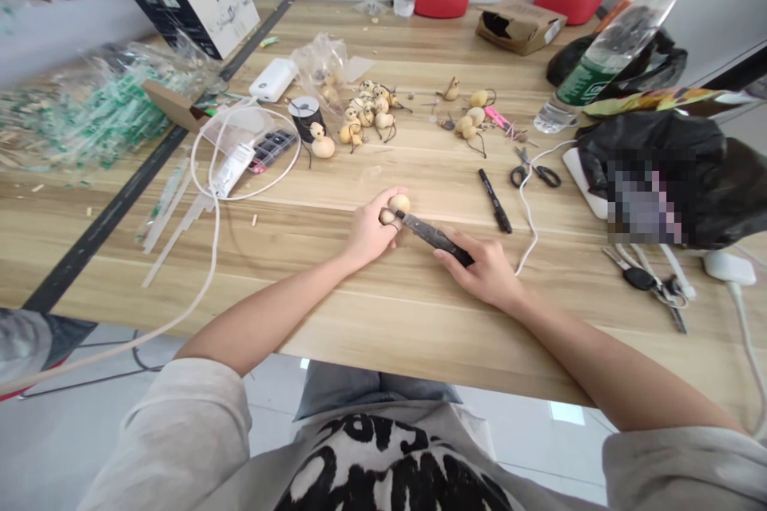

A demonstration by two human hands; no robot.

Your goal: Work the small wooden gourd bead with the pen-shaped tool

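Observation:
My left hand (370, 233) is closed around a small pale gourd (399, 204), which shows its round end past my thumb. A dark cord loop lies at the fingers. In my right hand (488, 270) is a dark grey, stick-like hand tool (436, 238) with a narrow black tip. That tip meets or nearly meets the gourd; actual contact cannot be made out. Beyond my hands lies a cluster of small gourds (367, 108) with cords, some bearing drawn faces. Another gourd (323, 146) stands by a spool of black cord (304, 118).
A black marker (494, 201) and scissors (534, 169) lie to the right, near a white cable. Further right are a plastic bottle (599, 68), black bags (707, 168) and keys (650, 281). Leftward are green-and-clear plastic packets (120, 104), a box (197, 4) and a looping white cable (214, 255).

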